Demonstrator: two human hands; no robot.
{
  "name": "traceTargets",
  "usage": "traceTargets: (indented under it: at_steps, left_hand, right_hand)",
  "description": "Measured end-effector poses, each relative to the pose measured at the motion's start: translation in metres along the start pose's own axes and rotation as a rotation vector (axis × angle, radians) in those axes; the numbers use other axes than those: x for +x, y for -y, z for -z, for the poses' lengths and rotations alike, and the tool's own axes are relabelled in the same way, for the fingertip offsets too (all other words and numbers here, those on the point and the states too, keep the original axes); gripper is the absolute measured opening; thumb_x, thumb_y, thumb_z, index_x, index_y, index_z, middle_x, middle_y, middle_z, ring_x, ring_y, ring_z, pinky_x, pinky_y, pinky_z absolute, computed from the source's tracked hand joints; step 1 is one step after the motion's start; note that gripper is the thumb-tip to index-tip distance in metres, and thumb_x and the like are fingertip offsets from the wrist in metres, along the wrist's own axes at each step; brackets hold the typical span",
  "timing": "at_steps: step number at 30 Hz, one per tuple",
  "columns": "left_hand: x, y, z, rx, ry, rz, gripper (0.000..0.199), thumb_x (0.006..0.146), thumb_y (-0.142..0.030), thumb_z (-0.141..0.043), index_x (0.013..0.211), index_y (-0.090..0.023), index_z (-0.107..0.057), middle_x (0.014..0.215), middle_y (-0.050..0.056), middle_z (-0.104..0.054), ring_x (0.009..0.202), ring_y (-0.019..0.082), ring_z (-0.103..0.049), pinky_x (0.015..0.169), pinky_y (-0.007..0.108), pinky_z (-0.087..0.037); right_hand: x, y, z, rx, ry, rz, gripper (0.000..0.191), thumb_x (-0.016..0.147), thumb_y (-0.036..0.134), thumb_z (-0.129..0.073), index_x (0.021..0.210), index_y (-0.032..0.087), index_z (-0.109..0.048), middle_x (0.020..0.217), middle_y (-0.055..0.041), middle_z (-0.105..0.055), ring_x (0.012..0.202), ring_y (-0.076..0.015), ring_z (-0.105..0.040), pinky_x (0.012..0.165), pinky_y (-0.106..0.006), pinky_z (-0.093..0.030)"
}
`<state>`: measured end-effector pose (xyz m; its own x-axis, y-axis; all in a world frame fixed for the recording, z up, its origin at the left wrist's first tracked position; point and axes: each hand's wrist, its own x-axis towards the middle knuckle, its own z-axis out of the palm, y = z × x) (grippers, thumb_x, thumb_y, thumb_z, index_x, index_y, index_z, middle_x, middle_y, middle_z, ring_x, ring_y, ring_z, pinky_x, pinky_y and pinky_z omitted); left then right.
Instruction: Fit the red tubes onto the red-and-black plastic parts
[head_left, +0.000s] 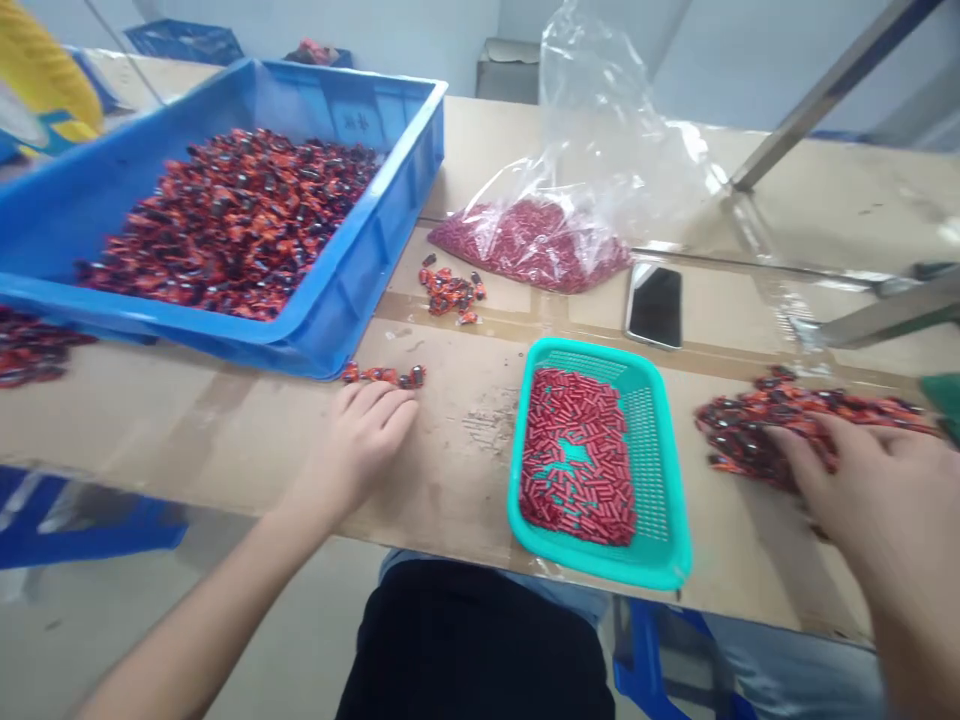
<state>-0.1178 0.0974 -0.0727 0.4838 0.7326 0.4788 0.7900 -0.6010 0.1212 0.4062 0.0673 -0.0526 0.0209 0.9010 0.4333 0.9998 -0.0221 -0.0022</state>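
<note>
My left hand (373, 425) rests palm down on the table with its fingers curled at a short row of small red-and-black parts (382, 376). What its fingertips hold, if anything, is hidden. On the far right, my right hand (877, 480) reaches over a heap of the same parts (750, 425), thumb and fingers apart and touching it. Between the hands stands a green plastic basket (664, 480) with many short dark-red tubes (577, 410) in it. A smaller cluster of red-and-black parts (452, 292) lies beyond my left hand.
A large blue crate (315, 340) at the left holds a big pile of the parts. Behind the basket sits a clear bag (536, 240) of small red pieces, with a phone (655, 305) beside it. Metal bars (825, 90) cross the right side. More parts (34, 345) lie far left.
</note>
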Motion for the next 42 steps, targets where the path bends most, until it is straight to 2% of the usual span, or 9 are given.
traceTargets:
  at_steps: [4, 6, 8, 13, 17, 24, 28, 34, 42]
  left_hand:
    - [0.002, 0.002, -0.006, -0.106, -0.085, -0.016, 0.020, 0.099, -0.014, -0.056, 0.105, -0.026, -0.070, 0.109, 0.007, -0.080, 0.107, 0.029, -0.073, 0.092, 0.045, -0.050]
    - [0.006, -0.014, 0.000, -0.256, -0.116, 0.044, 0.016, 0.099, -0.015, -0.060, 0.109, -0.026, -0.068, 0.114, 0.006, -0.078, 0.109, 0.026, -0.073, 0.097, 0.042, -0.053]
    - [0.011, -0.038, 0.009, -0.518, -0.117, 0.179, 0.018, 0.100, -0.016, -0.062, 0.115, -0.025, -0.066, 0.116, 0.006, -0.075, 0.112, 0.021, -0.072, 0.100, 0.034, -0.056]
    - [0.029, -0.090, 0.026, -1.113, -0.013, 0.457, 0.015, 0.105, -0.022, -0.061, 0.112, -0.026, -0.074, 0.105, 0.003, -0.078, 0.094, 0.014, -0.077, 0.083, 0.019, -0.064]
    - [0.033, -0.102, 0.026, -1.344, 0.044, 0.589, 0.011, 0.098, -0.031, -0.074, 0.105, -0.023, -0.078, 0.093, 0.004, -0.079, 0.082, 0.016, -0.078, 0.073, 0.021, -0.067]
    - [0.017, -0.111, 0.027, -1.278, -0.051, 0.505, 0.025, 0.096, -0.011, -0.072, 0.111, -0.029, -0.065, 0.109, -0.001, -0.076, 0.104, 0.012, -0.074, 0.095, 0.018, -0.061]
    - [0.014, -0.116, 0.029, -1.172, -0.063, 0.370, 0.031, 0.099, -0.004, -0.063, 0.117, -0.029, -0.059, 0.121, 0.000, -0.072, 0.117, 0.012, -0.070, 0.107, 0.022, -0.056]
    - [0.019, -0.126, 0.037, -1.106, -0.056, 0.253, 0.033, 0.098, -0.003, -0.062, 0.117, -0.028, -0.054, 0.116, 0.002, -0.072, 0.109, 0.014, -0.071, 0.095, 0.023, -0.061]
    - [0.018, -0.145, 0.039, -1.133, -0.093, 0.221, 0.030, 0.097, -0.007, -0.065, 0.108, -0.028, -0.046, 0.109, 0.000, -0.074, 0.097, 0.014, -0.072, 0.086, 0.024, -0.062]
  right_hand:
    - [-0.003, 0.052, 0.022, -0.060, -0.093, 0.054, 0.055, 0.104, 0.048, -0.056, 0.120, -0.002, -0.071, 0.101, -0.0351, -0.065, 0.101, -0.0457, -0.062, 0.078, -0.055, -0.046]
    - [-0.008, 0.090, 0.032, 0.045, -0.045, 0.184, 0.040, 0.109, 0.040, -0.049, 0.124, 0.009, -0.069, 0.111, -0.0247, -0.068, 0.107, -0.0361, -0.065, 0.091, -0.050, -0.052]
    - [-0.010, 0.127, 0.040, 0.220, 0.149, 0.375, 0.027, 0.111, 0.034, -0.047, 0.124, 0.022, -0.067, 0.116, -0.0111, -0.070, 0.107, -0.0243, -0.067, 0.093, -0.037, -0.056]
    - [-0.006, 0.186, 0.040, 0.436, 0.535, 0.577, 0.016, 0.100, 0.011, -0.063, 0.115, 0.016, -0.065, 0.107, -0.0090, -0.070, 0.099, -0.0253, -0.066, 0.084, -0.039, -0.059]
    - [-0.005, 0.190, 0.022, 0.416, 0.552, 0.580, 0.019, 0.095, 0.001, -0.060, 0.088, 0.018, -0.060, 0.088, -0.0053, -0.066, 0.078, -0.0220, -0.064, 0.069, -0.035, -0.055]
    - [-0.016, 0.186, 0.006, 0.470, 0.505, 0.505, 0.016, 0.099, 0.004, -0.050, 0.095, 0.017, -0.059, 0.087, -0.0079, -0.062, 0.083, -0.0261, -0.063, 0.073, -0.041, -0.055]
    - [-0.009, 0.188, 0.029, 0.610, 0.467, 0.452, 0.015, 0.107, 0.012, -0.045, 0.114, 0.016, -0.058, 0.100, -0.0091, -0.063, 0.091, -0.0227, -0.064, 0.079, -0.037, -0.056]
    - [-0.018, 0.206, 0.074, 1.264, 0.314, 0.291, 0.031, 0.102, 0.003, -0.048, 0.121, 0.026, -0.055, 0.103, -0.0031, -0.055, 0.095, -0.0152, -0.059, 0.081, -0.026, -0.054]
    - [-0.026, 0.235, 0.071, 1.332, 0.075, 0.365, 0.033, 0.091, -0.005, -0.052, 0.110, 0.022, -0.054, 0.093, -0.0017, -0.057, 0.087, -0.0150, -0.058, 0.081, -0.033, -0.053]
